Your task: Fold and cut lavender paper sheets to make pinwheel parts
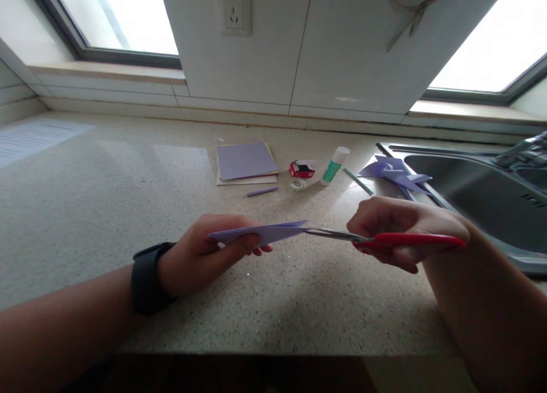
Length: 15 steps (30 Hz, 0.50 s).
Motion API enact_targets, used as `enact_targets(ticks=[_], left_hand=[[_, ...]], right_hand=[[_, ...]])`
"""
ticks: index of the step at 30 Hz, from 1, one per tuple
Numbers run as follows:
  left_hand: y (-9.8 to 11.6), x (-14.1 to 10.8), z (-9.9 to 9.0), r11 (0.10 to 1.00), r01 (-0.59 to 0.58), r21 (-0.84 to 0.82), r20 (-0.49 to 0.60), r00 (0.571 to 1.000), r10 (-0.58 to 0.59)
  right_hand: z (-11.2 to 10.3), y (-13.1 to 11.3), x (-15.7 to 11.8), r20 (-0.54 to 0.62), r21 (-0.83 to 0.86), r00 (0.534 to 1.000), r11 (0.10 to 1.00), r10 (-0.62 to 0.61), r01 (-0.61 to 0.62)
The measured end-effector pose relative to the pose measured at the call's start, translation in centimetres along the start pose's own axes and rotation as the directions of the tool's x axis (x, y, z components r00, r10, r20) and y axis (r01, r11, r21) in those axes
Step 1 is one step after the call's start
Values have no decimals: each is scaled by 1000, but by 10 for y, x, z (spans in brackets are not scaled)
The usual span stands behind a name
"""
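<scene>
Pinched between the thumb and fingers of my left hand is a folded purple paper, held nearly edge-on above the counter. My right hand grips red-handled scissors, whose blades point left. The blade tips meet the right end of the folded paper; whether they have cut into it is too small to tell. A dark watch is on my left wrist.
On the counter behind my hands lie a stack of purple paper, a purple pen, a small red box, a tape roll, a glue stick, a green stick and a purple pinwheel beside the sink.
</scene>
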<state>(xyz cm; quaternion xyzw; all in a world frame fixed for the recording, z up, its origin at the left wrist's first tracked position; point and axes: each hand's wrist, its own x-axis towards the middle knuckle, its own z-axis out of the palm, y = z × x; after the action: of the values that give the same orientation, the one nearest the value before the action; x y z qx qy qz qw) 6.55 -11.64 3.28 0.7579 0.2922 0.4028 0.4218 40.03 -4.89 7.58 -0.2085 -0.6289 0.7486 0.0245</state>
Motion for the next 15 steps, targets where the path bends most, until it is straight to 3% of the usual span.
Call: enact_targets(ticks=[15], left_hand=[[-3, -2, -1, 1000, 20, 0, 8, 1000, -20]], right_hand=[[0, -1, -2, -38, 7, 999, 1000, 26, -26]])
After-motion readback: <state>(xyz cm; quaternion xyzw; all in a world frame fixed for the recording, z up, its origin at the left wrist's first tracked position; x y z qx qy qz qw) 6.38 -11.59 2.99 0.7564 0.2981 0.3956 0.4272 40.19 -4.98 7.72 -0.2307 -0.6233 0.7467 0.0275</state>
